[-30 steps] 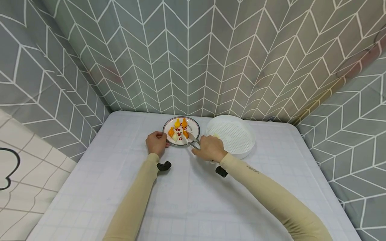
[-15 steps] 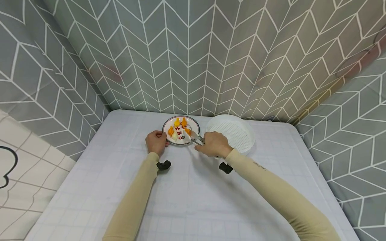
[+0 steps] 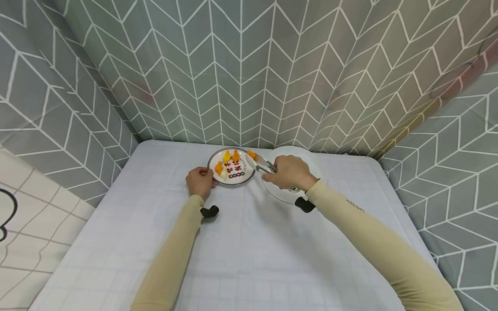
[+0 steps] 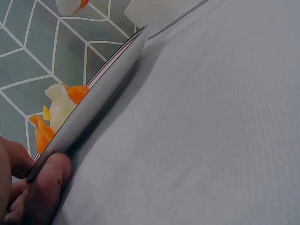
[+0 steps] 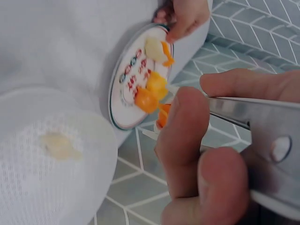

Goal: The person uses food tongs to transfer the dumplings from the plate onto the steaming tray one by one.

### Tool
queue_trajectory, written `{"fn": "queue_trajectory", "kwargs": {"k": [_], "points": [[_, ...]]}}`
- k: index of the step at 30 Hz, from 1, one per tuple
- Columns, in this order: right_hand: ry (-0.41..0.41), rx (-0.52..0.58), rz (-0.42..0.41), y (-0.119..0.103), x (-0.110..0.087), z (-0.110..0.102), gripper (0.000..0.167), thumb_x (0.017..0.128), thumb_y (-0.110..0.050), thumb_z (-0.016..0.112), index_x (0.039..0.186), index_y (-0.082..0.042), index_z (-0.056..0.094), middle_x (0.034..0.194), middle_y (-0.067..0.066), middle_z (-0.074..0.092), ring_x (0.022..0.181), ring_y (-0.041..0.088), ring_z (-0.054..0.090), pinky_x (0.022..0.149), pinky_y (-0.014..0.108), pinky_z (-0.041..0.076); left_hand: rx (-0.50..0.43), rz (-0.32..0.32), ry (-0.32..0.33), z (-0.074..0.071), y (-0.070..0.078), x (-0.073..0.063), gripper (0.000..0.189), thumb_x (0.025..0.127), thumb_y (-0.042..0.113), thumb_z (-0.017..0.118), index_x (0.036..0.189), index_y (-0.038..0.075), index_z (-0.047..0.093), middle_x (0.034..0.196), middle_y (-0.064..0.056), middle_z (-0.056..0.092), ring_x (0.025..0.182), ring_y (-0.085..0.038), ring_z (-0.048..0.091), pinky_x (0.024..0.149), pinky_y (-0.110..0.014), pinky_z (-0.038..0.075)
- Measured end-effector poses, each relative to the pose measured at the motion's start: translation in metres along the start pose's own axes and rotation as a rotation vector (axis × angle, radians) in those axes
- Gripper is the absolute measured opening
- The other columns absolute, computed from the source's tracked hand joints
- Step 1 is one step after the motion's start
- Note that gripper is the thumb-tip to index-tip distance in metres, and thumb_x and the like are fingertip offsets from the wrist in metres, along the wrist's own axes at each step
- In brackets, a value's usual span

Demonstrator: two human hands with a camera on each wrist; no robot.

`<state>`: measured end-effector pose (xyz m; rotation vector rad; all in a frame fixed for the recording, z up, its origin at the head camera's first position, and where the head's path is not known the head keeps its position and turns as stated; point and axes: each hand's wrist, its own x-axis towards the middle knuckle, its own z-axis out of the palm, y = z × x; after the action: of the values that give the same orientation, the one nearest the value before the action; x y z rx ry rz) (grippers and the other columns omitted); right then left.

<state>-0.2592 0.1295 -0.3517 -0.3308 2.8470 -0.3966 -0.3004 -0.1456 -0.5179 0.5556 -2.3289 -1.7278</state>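
Observation:
My left hand (image 3: 199, 182) pinches the near-left rim of a round white plate (image 3: 245, 173), thumb above and fingers below in the left wrist view. On the plate sit several small dumpling-shaped pieces: a yellow one (image 3: 227, 156), orange ones (image 3: 236, 156) and a whitish one (image 3: 223, 174). My right hand (image 3: 289, 172) grips metal tongs (image 3: 268, 166) with pale tips. Between those tips is an orange dumpling-shaped piece (image 3: 251, 153), raised over the plate's right edge; in the right wrist view, fingers partly hide it.
Right of the plate stands a round white perforated basket (image 5: 28, 192), partly under my right hand. A pale piece (image 5: 61, 146) lies inside it. A white cloth (image 3: 241, 250) covers the table, and a grey patterned curtain (image 3: 241, 86) hangs behind its far edge.
My right hand has moved right, and the tongs have lifted the orange dumpling-shaped piece from the plate's front right toward the basket. My left hand stays at the rim.

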Motion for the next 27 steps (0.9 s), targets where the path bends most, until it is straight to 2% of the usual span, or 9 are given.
{"fn": "queue_trajectory", "kwargs": {"k": [7,19,27], "points": [[-0.007,0.012,0.041,0.014,-0.008,-0.017,0.037,0.092,-0.05,0.07,0.088,-0.013,0.067,0.065,-0.002,0.071,0.055,0.017,0.065,0.045,0.029,0.045,0.0,0.018,-0.017,0.002,-0.001,0.002,0.028,0.106,0.017,0.063,0.125,-0.003,0.068,0.103,-0.02,0.074,0.055,-0.009,0.069,0.054,-0.021,0.061],[0.004,-0.053,0.052,0.048,-0.017,-0.038,0.037,0.094,-0.049,0.067,0.089,-0.012,0.069,0.066,-0.002,0.073,0.065,0.019,0.068,0.051,0.032,0.046,-0.016,-0.021,-0.018,0.003,-0.004,0.001,0.029,0.106,0.017,0.063,0.126,-0.003,0.068,0.103,-0.019,0.072,0.057,-0.01,0.069,0.057,-0.023,0.062],[-0.049,-0.046,0.101,0.073,-0.019,-0.037,0.04,0.094,-0.049,0.066,0.086,-0.01,0.069,0.069,0.002,0.075,0.061,0.02,0.062,0.049,0.03,0.046,-0.016,0.011,-0.003,0.002,-0.003,0.002,0.029,0.105,0.015,0.064,0.126,-0.004,0.068,0.103,-0.021,0.072,0.055,-0.009,0.068,0.055,-0.021,0.061]]}}
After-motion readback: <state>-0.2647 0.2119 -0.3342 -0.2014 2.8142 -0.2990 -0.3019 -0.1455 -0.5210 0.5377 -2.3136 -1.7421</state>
